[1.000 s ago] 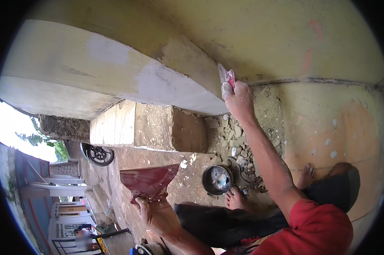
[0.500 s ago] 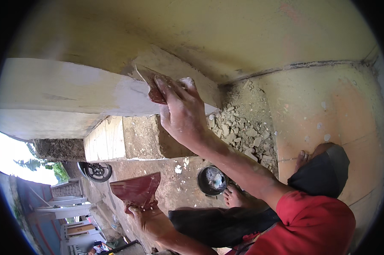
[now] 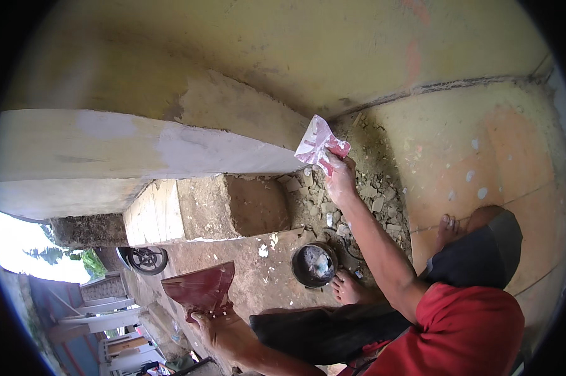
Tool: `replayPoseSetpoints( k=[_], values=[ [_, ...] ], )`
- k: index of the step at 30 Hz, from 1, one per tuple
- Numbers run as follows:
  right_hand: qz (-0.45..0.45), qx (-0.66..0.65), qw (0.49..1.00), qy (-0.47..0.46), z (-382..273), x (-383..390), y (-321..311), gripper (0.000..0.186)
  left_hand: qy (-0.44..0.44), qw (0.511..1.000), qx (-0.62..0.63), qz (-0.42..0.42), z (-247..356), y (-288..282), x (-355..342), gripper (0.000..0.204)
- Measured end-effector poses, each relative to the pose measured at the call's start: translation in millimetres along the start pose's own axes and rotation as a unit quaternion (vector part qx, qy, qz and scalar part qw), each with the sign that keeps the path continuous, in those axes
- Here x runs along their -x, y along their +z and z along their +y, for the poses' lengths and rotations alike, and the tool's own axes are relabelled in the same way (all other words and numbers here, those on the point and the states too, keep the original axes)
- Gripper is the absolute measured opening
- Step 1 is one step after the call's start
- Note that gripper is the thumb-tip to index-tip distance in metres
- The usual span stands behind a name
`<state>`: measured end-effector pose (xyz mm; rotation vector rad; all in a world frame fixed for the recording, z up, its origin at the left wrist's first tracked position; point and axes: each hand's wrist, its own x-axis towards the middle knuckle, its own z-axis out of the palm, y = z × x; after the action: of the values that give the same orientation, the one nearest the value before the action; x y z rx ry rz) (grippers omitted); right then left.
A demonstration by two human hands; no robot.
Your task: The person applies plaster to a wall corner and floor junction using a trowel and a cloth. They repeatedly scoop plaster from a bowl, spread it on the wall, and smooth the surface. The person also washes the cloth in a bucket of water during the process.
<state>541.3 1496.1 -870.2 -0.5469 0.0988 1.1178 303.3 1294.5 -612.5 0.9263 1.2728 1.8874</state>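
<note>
Pale grey-white coating covers the right stretch of the masonry beam (image 3: 195,147), on both its visible faces, while much of its left stretch shows yellowish paint around a smaller pale patch. Coverage looks partial: a rough, dark spot (image 3: 174,108) beside the coated area seems unfinished, and the black bowl (image 3: 300,276) holds some whitish material. Broken rubble (image 3: 378,202) lies between the beam's right end and the orange-patched wall (image 3: 465,163).

Near that end, the right hand (image 3: 341,182) has its fingers curled tight around a smeared red-and-white putty knife (image 3: 313,139). Its long axis runs from the grip toward the far left, blade leading; the fisheye view does not settle whether the blade touches the beam.

Nearer and to the left, the left hand (image 3: 215,329) grips the narrow end of a dark-red, flared spreader (image 3: 202,285). Its broad edge faces far, running left to right.
</note>
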Motion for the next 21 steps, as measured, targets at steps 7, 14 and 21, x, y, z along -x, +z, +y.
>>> replayPoseSetpoints(
  k=[7, 14, 21],
  values=[
    [0.009, 0.124, 0.987, -0.099, 26, 11, -9, 0.017, 0.002, 1.000, 0.021, -0.002, 3, 6, 7, 0.051],
    [-0.052, 0.347, 0.893, -0.281, 28, 28, 12, 0.029, 0.004, 1.000, 0.018, 0.018, 5, -3, 5, 0.052],
    [-0.090, 0.486, 0.799, -0.343, 74, 0, -3, 0.044, 0.014, 0.999, 0.013, 0.027, 10, -13, 7, 0.052]
  ],
)
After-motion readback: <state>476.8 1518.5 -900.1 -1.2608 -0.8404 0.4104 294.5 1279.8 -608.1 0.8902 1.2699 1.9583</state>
